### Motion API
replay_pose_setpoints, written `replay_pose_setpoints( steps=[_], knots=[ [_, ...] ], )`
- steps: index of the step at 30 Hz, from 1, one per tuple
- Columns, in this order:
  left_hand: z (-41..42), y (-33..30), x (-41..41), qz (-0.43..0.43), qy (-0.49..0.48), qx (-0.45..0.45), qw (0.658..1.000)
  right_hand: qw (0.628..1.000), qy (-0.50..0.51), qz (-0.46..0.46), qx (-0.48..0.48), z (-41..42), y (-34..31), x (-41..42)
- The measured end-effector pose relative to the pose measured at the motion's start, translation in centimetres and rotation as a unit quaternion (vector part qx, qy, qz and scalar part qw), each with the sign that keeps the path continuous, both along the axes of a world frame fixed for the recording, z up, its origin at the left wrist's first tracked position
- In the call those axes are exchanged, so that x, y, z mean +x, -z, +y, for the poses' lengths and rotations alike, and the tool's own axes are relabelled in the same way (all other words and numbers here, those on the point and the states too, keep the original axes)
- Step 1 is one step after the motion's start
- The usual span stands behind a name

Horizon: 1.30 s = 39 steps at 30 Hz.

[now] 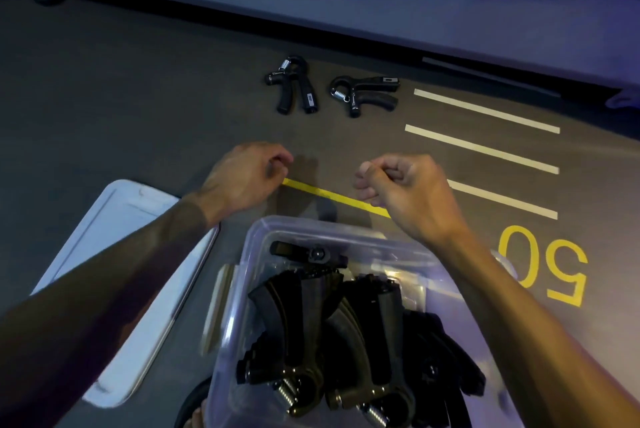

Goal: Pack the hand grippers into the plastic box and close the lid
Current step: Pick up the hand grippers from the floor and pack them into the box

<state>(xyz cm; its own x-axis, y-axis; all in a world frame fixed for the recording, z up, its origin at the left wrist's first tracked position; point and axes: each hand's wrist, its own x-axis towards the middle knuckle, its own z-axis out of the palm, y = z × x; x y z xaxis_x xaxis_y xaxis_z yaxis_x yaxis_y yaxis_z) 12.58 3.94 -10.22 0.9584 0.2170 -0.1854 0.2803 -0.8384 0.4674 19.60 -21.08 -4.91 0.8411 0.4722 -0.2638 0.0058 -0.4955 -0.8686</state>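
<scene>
Hand grippers [332,334] heaped in clear plastic box [242,289], two loose grippers [329,88] far, our left hand [246,174] and right hand [401,188] curled empty, white lid [114,254] left.

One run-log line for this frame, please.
left hand empty | right hand empty | box part-filled | two grippers on floor | lid off
</scene>
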Motion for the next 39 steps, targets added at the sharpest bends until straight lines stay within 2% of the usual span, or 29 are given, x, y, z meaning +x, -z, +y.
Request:
replay_pose_setpoints(
  steps=[3, 7, 12, 18, 22, 25, 27, 29, 31, 34, 37, 39],
  knots=[
    [2.4, 2.7, 3.5, 0.069, 0.032, 0.049, 0.996, 1.000, 0.008, 0.019, -0.004, 0.2, 1.6, 0.9],
    [3.8, 3.6, 8.9, 0.100, -0.005, 0.099, 0.990, 1.000, -0.008, 0.022, -0.007, 0.4, 2.3, 1.4],
    [3.1, 4.5, 13.0, 0.202, -0.002, 0.151, 0.968, 0.999, -0.024, 0.024, -0.016, 0.6, 2.3, 1.5],
    [2.8, 3.8, 11.9, 0.135, -0.008, 0.171, 0.976, 0.999, -0.031, 0.015, -0.025, 0.6, 1.4, 1.2],
    [2.8, 2.4, 8.7, 0.049, -0.045, 0.100, 0.993, 0.999, -0.036, 0.004, -0.020, 0.3, 0.3, 0.4],
    [2.9, 0.3, 6.8, 0.002, -0.107, -0.031, 0.994, 0.999, -0.039, -0.016, -0.014, 0.0, -0.7, -0.4],
    [2.5, -1.7, 5.3, -0.031, -0.156, -0.176, 0.971, 0.999, -0.035, -0.031, -0.005, -0.3, -1.4, -1.2],
    [1.3, -4.4, 3.5, -0.063, -0.170, -0.245, 0.952, 0.998, -0.024, -0.051, 0.014, -0.7, -2.4, -2.3],
    [-0.2, -7.7, 1.4, -0.091, -0.139, -0.260, 0.951, 0.994, -0.013, -0.099, 0.035, -1.1, -3.4, -3.3],
    [-2.5, -12.8, -1.7, -0.131, -0.042, -0.277, 0.951, 0.979, -0.017, -0.197, 0.051, -2.0, -5.4, -4.4],
    [-5.3, -16.0, -4.0, -0.136, 0.038, -0.270, 0.952, 0.968, -0.038, -0.244, 0.052, -2.9, -7.9, -4.8],
    [-7.1, -16.8, -5.0, -0.131, 0.064, -0.303, 0.942, 0.960, -0.044, -0.276, 0.027, -3.9, -9.3, -4.9]
  ],
)
